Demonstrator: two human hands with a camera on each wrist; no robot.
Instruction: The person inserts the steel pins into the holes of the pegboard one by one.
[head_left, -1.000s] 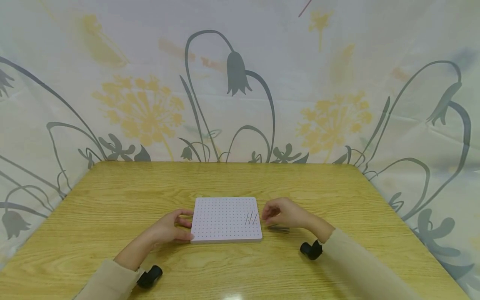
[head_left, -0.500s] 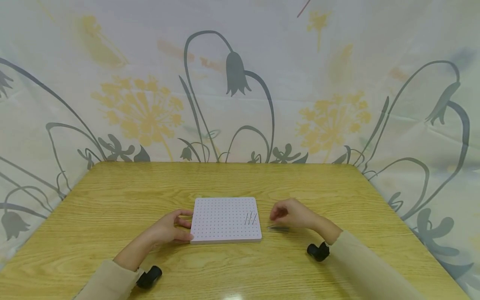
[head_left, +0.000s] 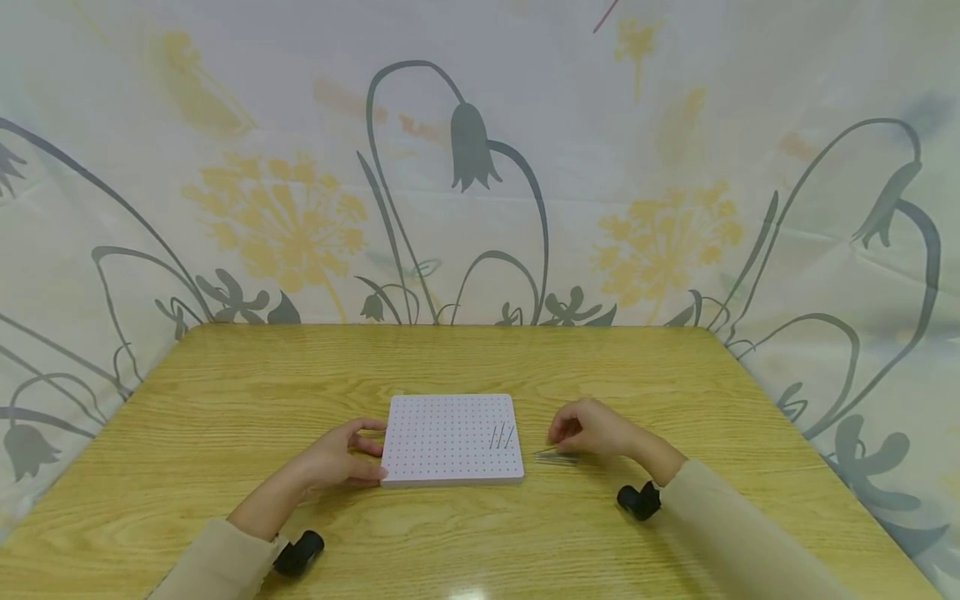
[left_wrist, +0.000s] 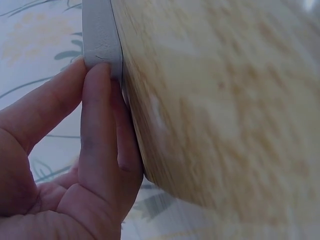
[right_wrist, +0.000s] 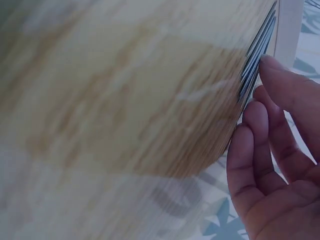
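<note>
Head | left hand (head_left: 333, 456): gripping one board (head_left: 438, 437) | three standing pins (head_left: 501, 436) (loose pins (head_left: 557, 459) uncountable) | right hand (head_left: 592, 429): grip unclear

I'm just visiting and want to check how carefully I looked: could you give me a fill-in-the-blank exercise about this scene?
1. On the board there are ____ thin rods.
2. The loose rods lie on the table to the person's ____ of the board.
3. The grip touching the board is the person's ____ one.

Missing words: three; right; left.
</note>
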